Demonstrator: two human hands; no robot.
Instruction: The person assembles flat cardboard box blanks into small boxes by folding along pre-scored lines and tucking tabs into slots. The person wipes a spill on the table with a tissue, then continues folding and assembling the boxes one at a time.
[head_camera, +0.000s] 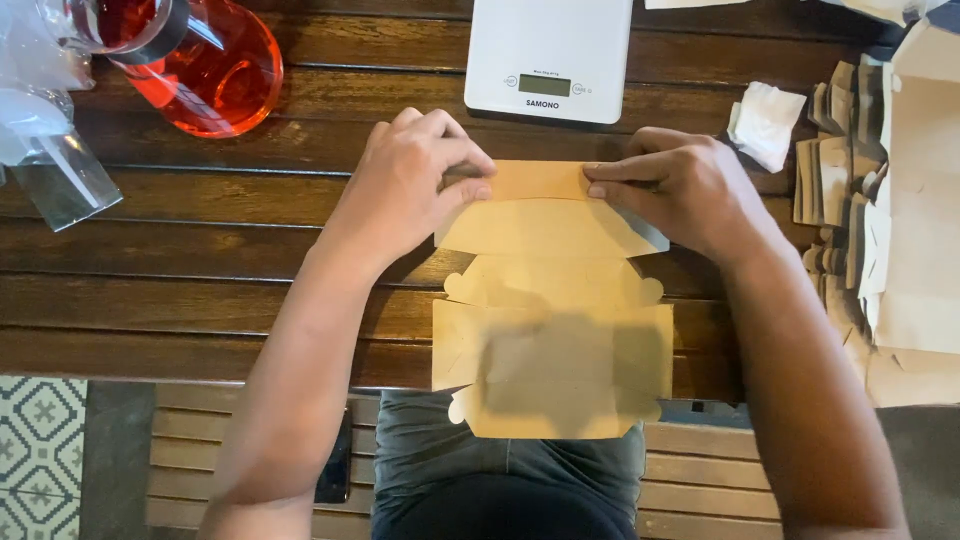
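While both hands pinch the far flap of a flat, brown cardboard box blank (555, 330), the blank lies across the near edge of the dark wooden slatted table (200, 260), its lower part overhanging the person's lap. The left hand (415, 180) has thumb and fingers closed on the flap's left corner; the right hand (680, 190) is closed on the right corner, the two hands well apart. Beyond the flap sits a white flat kitchen scale (548, 55). A glass jug of red liquid (205, 65) stands at the far left, near clear plastic bags (50, 150). To the right lie a crumpled white tissue (765, 122) and a stack of more brown cardboard blanks (835, 160).
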